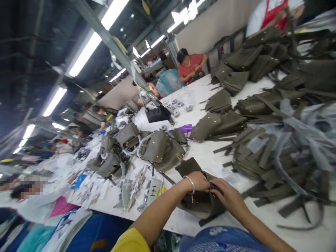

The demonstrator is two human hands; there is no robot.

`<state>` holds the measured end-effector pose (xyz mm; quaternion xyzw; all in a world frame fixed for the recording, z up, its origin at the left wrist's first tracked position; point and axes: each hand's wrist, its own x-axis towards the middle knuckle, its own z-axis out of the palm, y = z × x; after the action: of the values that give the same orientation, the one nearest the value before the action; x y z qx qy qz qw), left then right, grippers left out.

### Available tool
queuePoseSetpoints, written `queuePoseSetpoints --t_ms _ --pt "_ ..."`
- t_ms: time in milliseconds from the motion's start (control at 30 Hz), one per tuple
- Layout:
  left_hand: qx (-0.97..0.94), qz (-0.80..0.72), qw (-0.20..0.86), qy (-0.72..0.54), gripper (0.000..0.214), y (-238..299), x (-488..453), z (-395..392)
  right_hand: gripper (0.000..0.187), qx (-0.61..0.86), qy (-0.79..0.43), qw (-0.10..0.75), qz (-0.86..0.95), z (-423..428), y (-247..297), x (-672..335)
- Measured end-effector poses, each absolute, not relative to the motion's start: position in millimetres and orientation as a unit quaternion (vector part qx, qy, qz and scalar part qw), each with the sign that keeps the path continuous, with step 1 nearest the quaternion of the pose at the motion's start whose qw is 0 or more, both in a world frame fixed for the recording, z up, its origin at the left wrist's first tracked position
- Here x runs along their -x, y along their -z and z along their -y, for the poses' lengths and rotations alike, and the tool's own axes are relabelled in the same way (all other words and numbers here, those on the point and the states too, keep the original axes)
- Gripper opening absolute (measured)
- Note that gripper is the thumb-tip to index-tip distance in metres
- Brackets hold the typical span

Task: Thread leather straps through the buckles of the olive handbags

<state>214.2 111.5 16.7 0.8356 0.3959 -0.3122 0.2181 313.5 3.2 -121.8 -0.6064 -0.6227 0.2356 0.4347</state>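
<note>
An olive-green bag (195, 206) lies on the table just in front of me, its mouth facing me and its flap (191, 166) folded out to the far side. My left hand (198, 181), with a bangle at the wrist, is closed on the bag's upper edge. Right beside it, my right hand (226, 190) pinches the same edge, and the fingertips of both hands nearly meet. Whether a small part sits between the fingers is hidden. Close to my left forearm lie a grey tool marked with a dark sign (153, 190) and strips of scrap (138, 180).
Finished-looking olive bags (157, 147) crowd the table beyond my left hand. To the right lie piles of olive bag pieces and straps (252, 154) with clear plastic. Metal rolls (189, 108) and a black bag (158, 114) sit farther back. A co-worker in red (193, 66) sits across the table.
</note>
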Motion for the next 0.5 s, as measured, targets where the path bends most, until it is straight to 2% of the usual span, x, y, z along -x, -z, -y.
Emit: queuePoseSetpoints --t_ms 100,233,400,500 --pt "-0.833 -0.411 0.203 0.31 0.036 -6 -214 -107 0.03 0.606 -0.214 0.431 0.634 -6 143 -312" --pt "-0.856 -0.44 0.144 0.228 0.047 12 -210 -92 0.032 0.596 -0.193 0.452 0.635 -13 167 -317" --pt "-0.835 -0.507 0.174 0.12 0.038 21 -192 -81 0.035 0.589 -0.175 0.462 0.639 -17 189 -325" --pt "-0.838 -0.501 0.208 0.054 0.047 25 -183 -81 0.031 0.591 -0.18 0.467 0.633 -18 183 -330"
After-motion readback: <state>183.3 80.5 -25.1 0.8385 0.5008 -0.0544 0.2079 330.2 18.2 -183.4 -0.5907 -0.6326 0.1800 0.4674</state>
